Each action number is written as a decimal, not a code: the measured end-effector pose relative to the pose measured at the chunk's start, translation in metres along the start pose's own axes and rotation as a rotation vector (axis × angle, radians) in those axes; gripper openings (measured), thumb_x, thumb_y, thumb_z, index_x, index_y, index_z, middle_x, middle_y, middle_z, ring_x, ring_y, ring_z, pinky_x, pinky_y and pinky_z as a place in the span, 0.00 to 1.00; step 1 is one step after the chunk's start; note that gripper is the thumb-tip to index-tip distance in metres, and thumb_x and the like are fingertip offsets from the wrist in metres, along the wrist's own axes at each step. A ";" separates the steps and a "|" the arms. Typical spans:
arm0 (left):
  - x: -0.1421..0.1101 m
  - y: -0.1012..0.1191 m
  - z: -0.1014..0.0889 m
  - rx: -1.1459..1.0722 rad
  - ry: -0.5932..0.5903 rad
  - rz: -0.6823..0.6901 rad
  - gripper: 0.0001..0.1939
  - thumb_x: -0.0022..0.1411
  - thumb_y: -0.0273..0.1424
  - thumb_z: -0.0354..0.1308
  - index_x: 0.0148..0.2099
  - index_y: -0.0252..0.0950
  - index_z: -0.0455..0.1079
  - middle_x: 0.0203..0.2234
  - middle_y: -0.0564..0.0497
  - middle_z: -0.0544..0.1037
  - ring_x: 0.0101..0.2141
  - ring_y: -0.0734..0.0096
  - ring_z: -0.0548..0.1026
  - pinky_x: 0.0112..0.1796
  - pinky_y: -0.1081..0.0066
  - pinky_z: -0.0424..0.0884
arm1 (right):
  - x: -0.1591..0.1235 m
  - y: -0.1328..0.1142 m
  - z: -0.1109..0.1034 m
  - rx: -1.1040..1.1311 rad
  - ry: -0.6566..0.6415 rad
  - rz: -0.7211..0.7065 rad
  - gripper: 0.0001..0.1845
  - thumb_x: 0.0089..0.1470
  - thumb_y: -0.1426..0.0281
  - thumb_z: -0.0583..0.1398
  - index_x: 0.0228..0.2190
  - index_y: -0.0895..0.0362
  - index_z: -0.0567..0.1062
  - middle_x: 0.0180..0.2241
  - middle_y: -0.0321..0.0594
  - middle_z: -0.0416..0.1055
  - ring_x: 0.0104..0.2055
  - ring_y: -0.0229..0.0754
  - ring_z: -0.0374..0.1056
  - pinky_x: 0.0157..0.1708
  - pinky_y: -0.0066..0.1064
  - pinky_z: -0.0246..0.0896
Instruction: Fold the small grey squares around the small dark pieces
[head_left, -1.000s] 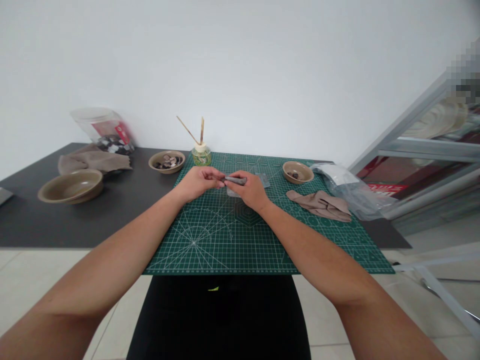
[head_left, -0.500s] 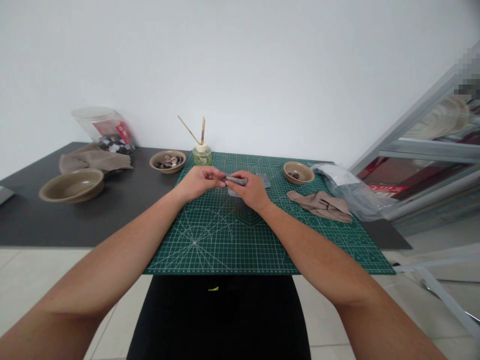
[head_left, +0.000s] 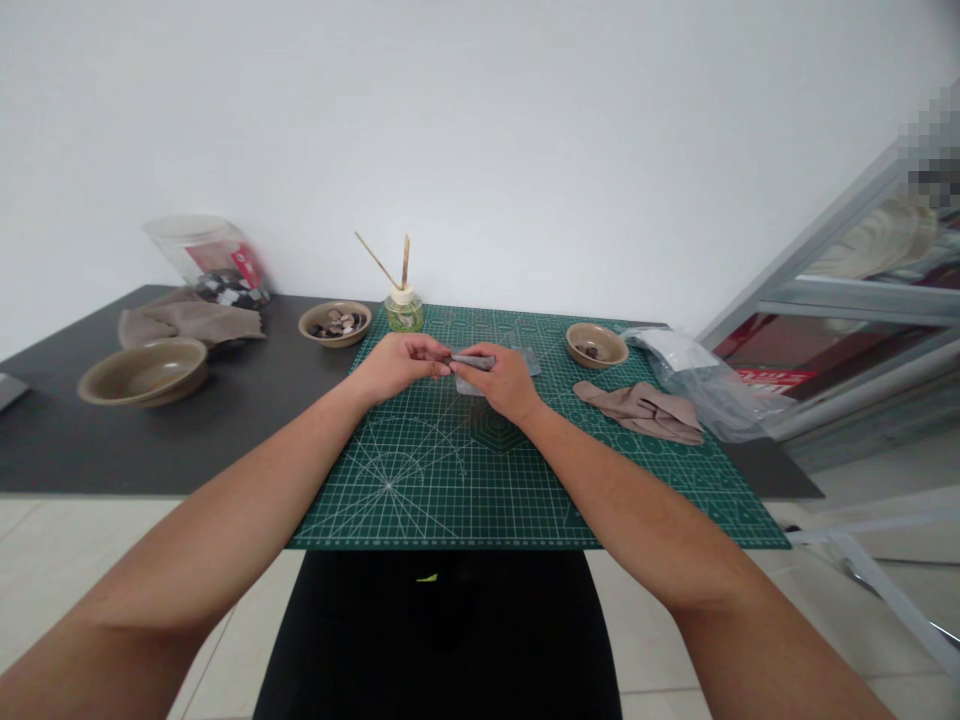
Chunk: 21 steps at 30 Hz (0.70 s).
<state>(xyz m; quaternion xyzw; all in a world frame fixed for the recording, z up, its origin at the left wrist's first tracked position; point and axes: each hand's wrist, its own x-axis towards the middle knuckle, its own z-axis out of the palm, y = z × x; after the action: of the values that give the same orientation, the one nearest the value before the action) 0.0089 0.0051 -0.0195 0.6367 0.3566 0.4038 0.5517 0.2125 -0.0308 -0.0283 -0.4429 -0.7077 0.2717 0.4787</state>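
Observation:
Above the green cutting mat both hands meet at its middle. My right hand is closed on a slim grey piece, perhaps folded cloth; its kind is unclear. My left hand has thumb and fingers pinched together at the left tip of that piece. Whatever the left fingers hold is too small and hidden to name. Under and behind the right hand lies a clear plastic tray, partly covered.
Left are a bowl of stones, a larger bowl, a cloth, a clear jar and a reed diffuser. Right are a small bowl, a brown cloth, a plastic bag and a metal-framed cabinet.

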 end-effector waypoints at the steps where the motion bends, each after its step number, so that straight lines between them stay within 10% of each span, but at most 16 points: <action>1: 0.000 0.000 0.000 0.000 0.002 0.000 0.15 0.41 0.28 0.76 0.34 0.34 0.80 0.26 0.50 0.84 0.30 0.66 0.82 0.39 0.63 0.77 | 0.000 -0.001 0.000 -0.005 0.003 0.001 0.09 0.53 0.61 0.69 0.33 0.53 0.84 0.31 0.36 0.81 0.35 0.42 0.75 0.38 0.33 0.64; 21: -0.001 0.001 0.001 -0.011 0.005 -0.016 0.15 0.39 0.28 0.76 0.33 0.33 0.79 0.25 0.51 0.84 0.29 0.68 0.81 0.38 0.65 0.75 | 0.000 0.002 0.001 -0.006 -0.022 -0.020 0.08 0.54 0.63 0.68 0.34 0.54 0.84 0.33 0.37 0.82 0.36 0.41 0.75 0.40 0.32 0.65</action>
<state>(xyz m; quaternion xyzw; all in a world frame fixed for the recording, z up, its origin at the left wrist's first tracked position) 0.0093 0.0034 -0.0188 0.6297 0.3607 0.4028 0.5578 0.2123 -0.0297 -0.0302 -0.4343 -0.7182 0.2694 0.4722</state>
